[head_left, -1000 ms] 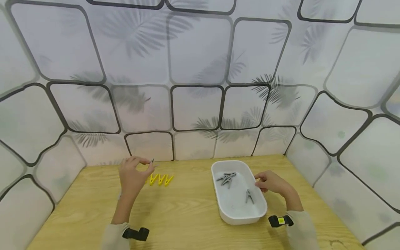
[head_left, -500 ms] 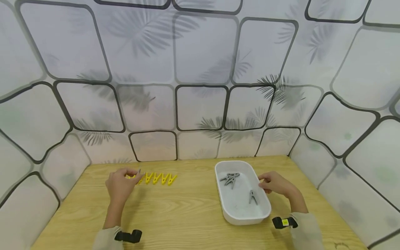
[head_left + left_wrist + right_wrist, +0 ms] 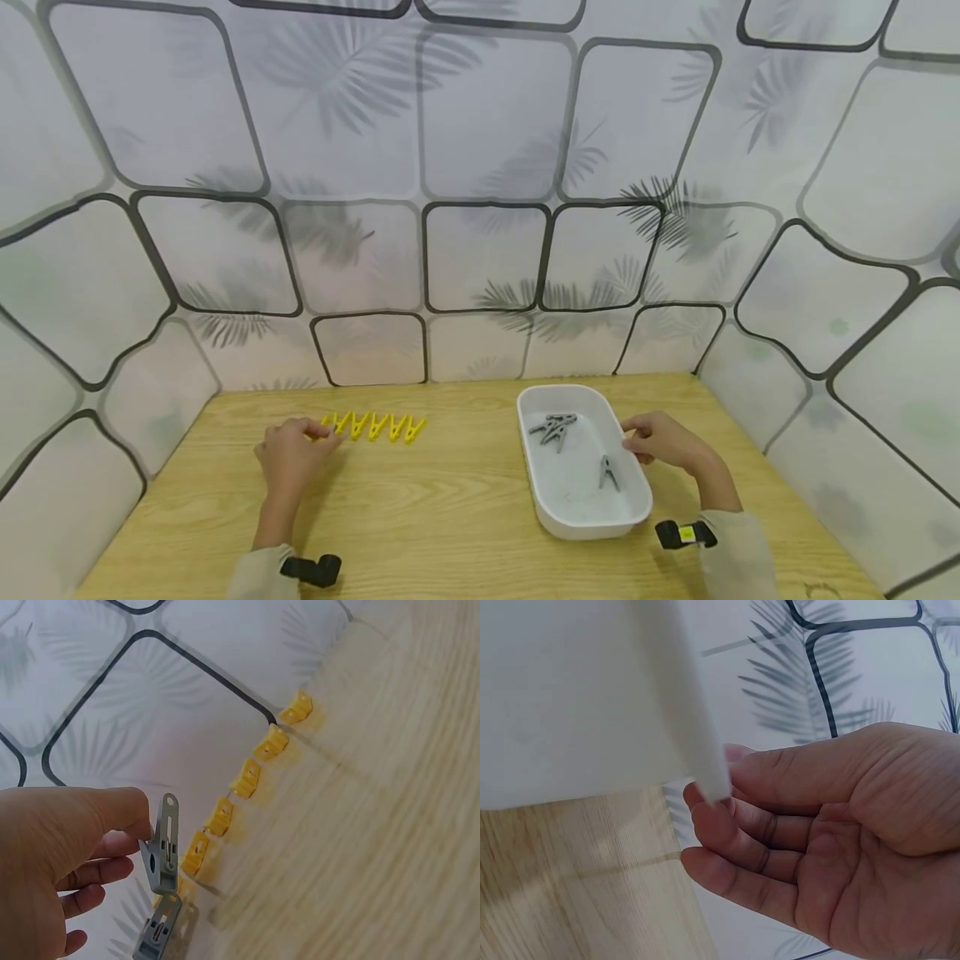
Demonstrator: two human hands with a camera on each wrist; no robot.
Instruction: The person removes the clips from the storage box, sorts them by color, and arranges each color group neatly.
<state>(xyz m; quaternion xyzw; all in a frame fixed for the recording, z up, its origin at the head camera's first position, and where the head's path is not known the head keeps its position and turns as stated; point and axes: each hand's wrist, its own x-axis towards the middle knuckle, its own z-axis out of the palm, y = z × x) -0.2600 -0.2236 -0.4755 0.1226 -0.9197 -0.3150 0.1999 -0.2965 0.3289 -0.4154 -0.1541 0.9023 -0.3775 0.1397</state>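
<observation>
My left hand [image 3: 291, 457] is low over the table at the left end of a row of yellow clothespins [image 3: 375, 427]. Between thumb and forefinger it pinches a grey clothespin [image 3: 162, 847], seen in the left wrist view. Just below that one, a second grey clothespin [image 3: 157, 930] stands close to the yellow row. My right hand [image 3: 660, 439] grips the right rim of a white tray [image 3: 573, 504], thumb and fingers on either side of its wall [image 3: 697, 712]. Inside the tray lie a cluster of grey clothespins [image 3: 555, 430] and a single grey clothespin [image 3: 608, 472].
Bare wood of the table [image 3: 420, 508] shows between the left hand and the tray. A patterned wall covering [image 3: 480, 258] rises right behind the row and along both sides.
My left hand has moved left and down with the grey clothespin, from over the yellow row to its left end. My right hand keeps its grip on the tray.
</observation>
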